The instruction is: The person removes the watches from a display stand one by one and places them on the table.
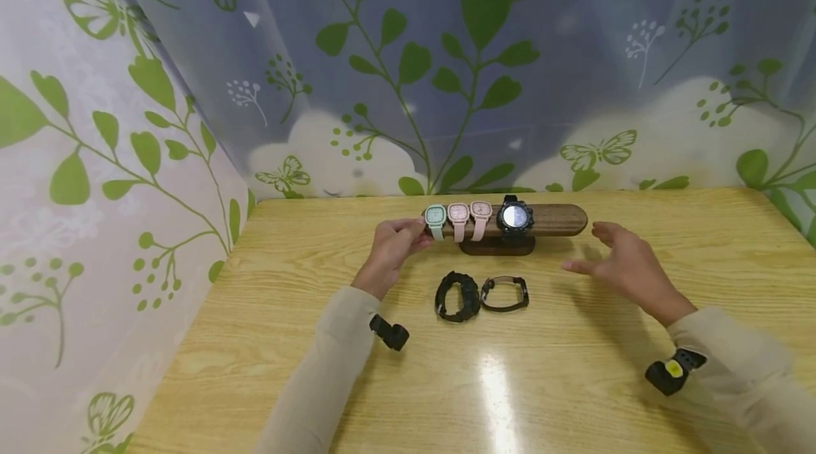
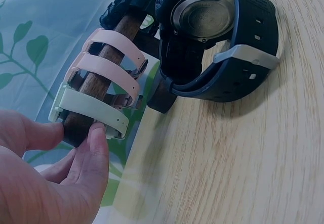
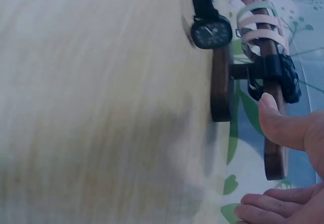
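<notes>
A wooden watch stand (image 1: 561, 220) holds a mint-green watch (image 1: 435, 217), two pink watches (image 1: 458, 213) and a chunky black watch (image 1: 515, 216) along its bar. At the left end, beside the mint watch, my left hand (image 1: 395, 248) pinches the bar between thumb and fingers, as the left wrist view also shows. My right hand (image 1: 623, 266) is held off the bar's right end, thumb and fingers spread apart, with nothing in it. In front of the stand a thick black watch (image 1: 469, 296) and a slimmer dark-strapped watch (image 1: 525, 292) lie on their sides.
Everything stands on a light wood-grain table (image 1: 255, 369). Behind it hangs a blue-grey cloth (image 1: 395, 142) printed with green leaves and butterflies, and a similar pale one (image 1: 95, 227) borders the left side. Each sleeve carries a small black camera (image 1: 390, 333) at the wrist.
</notes>
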`<state>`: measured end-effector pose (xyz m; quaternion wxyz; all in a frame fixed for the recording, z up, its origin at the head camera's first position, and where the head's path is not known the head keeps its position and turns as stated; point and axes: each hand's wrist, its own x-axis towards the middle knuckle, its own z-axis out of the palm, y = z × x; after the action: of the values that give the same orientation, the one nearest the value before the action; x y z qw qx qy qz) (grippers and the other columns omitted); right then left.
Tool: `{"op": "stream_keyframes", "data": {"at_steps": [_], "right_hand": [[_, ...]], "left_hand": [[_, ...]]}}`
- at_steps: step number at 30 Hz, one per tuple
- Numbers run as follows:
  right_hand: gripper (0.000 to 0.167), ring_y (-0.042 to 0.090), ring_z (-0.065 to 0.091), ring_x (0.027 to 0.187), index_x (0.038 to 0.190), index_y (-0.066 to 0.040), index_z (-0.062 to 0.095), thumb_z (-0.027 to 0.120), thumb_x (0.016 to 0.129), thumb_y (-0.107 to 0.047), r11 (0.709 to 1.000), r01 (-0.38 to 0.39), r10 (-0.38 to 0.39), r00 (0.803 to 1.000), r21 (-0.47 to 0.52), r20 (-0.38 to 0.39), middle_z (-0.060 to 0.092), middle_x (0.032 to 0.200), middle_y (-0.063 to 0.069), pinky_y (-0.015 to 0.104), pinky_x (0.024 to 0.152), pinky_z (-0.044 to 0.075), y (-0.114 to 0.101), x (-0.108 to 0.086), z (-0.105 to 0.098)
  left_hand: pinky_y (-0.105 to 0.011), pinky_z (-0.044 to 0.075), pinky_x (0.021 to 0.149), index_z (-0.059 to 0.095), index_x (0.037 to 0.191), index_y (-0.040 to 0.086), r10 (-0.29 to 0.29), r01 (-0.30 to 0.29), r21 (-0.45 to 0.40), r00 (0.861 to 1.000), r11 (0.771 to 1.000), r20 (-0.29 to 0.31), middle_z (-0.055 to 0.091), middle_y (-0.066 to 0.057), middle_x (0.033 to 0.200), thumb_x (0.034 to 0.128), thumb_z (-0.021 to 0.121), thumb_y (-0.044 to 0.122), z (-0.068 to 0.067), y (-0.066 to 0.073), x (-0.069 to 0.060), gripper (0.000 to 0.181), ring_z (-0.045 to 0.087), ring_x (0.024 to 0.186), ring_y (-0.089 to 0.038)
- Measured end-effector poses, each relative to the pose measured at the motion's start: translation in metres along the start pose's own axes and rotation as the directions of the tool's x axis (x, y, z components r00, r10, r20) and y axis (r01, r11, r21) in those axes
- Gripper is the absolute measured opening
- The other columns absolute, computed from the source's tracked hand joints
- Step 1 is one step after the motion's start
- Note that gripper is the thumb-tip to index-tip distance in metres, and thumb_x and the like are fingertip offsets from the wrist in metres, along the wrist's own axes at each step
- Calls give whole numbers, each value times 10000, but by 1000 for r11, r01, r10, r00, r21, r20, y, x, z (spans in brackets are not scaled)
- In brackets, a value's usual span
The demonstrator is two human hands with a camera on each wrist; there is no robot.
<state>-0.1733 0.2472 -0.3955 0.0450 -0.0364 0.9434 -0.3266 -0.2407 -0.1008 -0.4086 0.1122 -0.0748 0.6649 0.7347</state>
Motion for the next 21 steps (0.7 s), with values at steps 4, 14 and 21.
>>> {"op": "stream_keyframes", "data": {"at_steps": [4, 14, 21], "right_hand": [[1167, 613, 328, 1329, 1527, 170, 196, 781, 841, -571, 1000, -15, 15, 1000, -4, -18, 298, 1500, 424, 738, 1032, 364, -3, 7, -6], [1197, 616, 295, 1344, 1554, 136, 157, 875, 792, -443, 998, 34, -39, 994, -44, -99, 263, 1522, 417, 753, 1047, 328, -29, 26, -6], [1136, 571, 296, 1382, 1552, 110, 208, 920, 766, -296, 990, 122, -130, 985, -74, -116, 279, 1542, 378, 725, 1087, 316, -52, 35, 5]], "left_hand": [[-415, 538, 1021, 601, 1301, -114, 5, -5, -3, 1000, 1000, 1, 669, -215, 1094, 1041, 589, 98, 0, 0, -1, 336, 707, 945, -226], [-439, 530, 1028, 611, 1288, -114, 14, -14, -2, 1000, 1000, -2, 680, -200, 1056, 1044, 582, 93, 0, -2, 0, 322, 714, 928, -226], [-438, 534, 1023, 615, 1282, -114, 19, -19, 2, 1000, 1000, 1, 680, -199, 1053, 1045, 581, 98, 0, -3, 2, 320, 712, 895, -199]]}}
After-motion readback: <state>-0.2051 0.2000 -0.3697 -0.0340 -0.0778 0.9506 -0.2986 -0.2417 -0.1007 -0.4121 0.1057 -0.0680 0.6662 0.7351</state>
